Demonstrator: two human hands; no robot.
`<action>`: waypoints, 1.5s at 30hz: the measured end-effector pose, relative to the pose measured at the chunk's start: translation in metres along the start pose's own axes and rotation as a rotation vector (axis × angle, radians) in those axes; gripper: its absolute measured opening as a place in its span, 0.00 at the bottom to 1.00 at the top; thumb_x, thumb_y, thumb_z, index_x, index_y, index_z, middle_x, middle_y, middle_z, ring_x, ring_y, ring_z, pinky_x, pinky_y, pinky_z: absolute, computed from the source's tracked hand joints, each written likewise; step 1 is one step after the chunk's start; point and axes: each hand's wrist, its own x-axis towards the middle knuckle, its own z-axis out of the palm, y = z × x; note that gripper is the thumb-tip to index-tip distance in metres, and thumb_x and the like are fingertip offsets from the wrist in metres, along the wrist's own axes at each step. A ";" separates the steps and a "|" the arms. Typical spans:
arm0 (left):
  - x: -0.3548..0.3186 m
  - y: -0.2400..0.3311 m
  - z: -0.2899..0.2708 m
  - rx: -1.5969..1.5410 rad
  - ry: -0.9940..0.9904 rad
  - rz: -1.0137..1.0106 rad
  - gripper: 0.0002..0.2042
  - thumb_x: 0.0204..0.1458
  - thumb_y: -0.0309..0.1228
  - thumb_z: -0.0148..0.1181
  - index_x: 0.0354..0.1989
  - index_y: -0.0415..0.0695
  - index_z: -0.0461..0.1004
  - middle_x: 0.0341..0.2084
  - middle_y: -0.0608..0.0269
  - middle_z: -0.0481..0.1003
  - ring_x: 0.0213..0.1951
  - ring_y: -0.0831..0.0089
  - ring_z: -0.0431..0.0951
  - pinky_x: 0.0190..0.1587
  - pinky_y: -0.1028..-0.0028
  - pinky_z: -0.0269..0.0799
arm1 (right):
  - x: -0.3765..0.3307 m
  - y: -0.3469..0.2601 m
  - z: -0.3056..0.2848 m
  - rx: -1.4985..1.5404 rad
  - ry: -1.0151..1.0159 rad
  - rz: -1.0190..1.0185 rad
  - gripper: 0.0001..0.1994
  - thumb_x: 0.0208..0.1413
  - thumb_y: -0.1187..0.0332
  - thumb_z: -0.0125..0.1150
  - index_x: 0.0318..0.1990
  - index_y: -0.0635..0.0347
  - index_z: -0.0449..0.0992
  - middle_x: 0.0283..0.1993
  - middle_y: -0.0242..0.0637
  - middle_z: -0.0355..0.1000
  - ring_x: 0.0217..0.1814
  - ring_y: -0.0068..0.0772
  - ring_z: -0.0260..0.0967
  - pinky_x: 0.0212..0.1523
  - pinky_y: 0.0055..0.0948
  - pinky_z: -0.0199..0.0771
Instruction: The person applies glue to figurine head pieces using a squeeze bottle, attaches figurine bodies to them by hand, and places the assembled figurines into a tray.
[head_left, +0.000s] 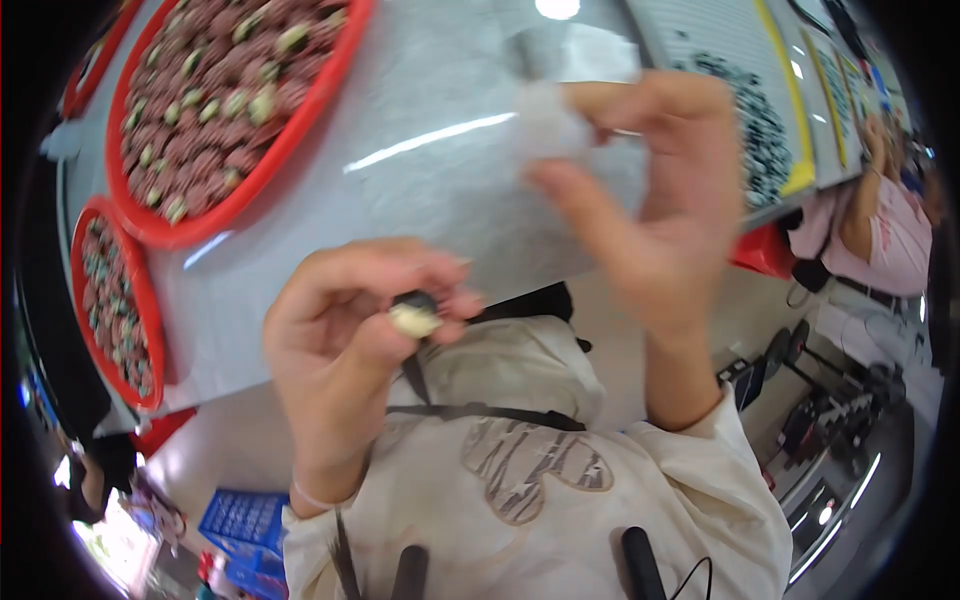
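My left hand (335, 320) is above the near edge of the table, its thumb and fingers closed on a small black-and-cream piece (415, 316). Up and to the right is my right hand (675, 215), somewhat smeared by motion. Between its thumb and forefinger sits a whitish, translucent piece (548, 122), too blurred to name. The two hands are apart. Beneath them lies a grey-white tabletop (430, 200) with a shiny clear covering.
A large red basin (285, 165) at the far left holds many pinkish-brown and cream pieces. A smaller red basin (158, 340) stands beside it. Right of my hands, dark little pieces (765, 140) lie by a yellow strip (798, 178). Another person (890, 235) in pink is at the right; blue crates (245, 525) are lower left.
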 end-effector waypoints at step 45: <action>0.004 -0.002 0.020 -0.125 -0.002 -0.124 0.19 0.39 0.37 0.61 0.34 0.38 0.63 0.31 0.55 0.67 0.28 0.71 0.71 0.25 0.82 0.69 | -0.016 -0.035 -0.020 0.803 -0.178 0.437 0.11 0.43 0.70 0.60 0.33 0.64 0.66 0.33 0.45 0.62 0.22 0.20 0.63 0.21 0.11 0.65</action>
